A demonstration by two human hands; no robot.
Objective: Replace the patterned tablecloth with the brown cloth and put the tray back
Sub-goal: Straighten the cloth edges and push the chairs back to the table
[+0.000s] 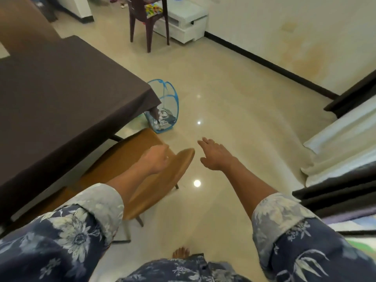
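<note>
The brown cloth (61, 94) lies spread over the desk (155, 113) at the left, flat on top, its edge hanging over the near corner; only a leg of the desk shows beneath it. Just beside that corner a blue mesh basket (173, 106) stands on the tiled floor (234, 94), with crumpled pale fabric (165, 117) in its bottom; whether that fabric is patterned cannot be told. A tan chair (130, 151) sits tucked against the desk's near side, its curved backrest toward the open floor; it stands between the person and the desk edge.

The hands are apart, both held out in front: the left hand (156, 159) is over the chair with fingers curled in, and whether it grips the backrest cannot be told; the right hand (215, 155) is spread flat above the floor, holding nothing. Floral sleeves (85, 224) are rolled to the elbows. Farther off, a dark chair (148, 23) stands by a white cabinet (183, 23).
</note>
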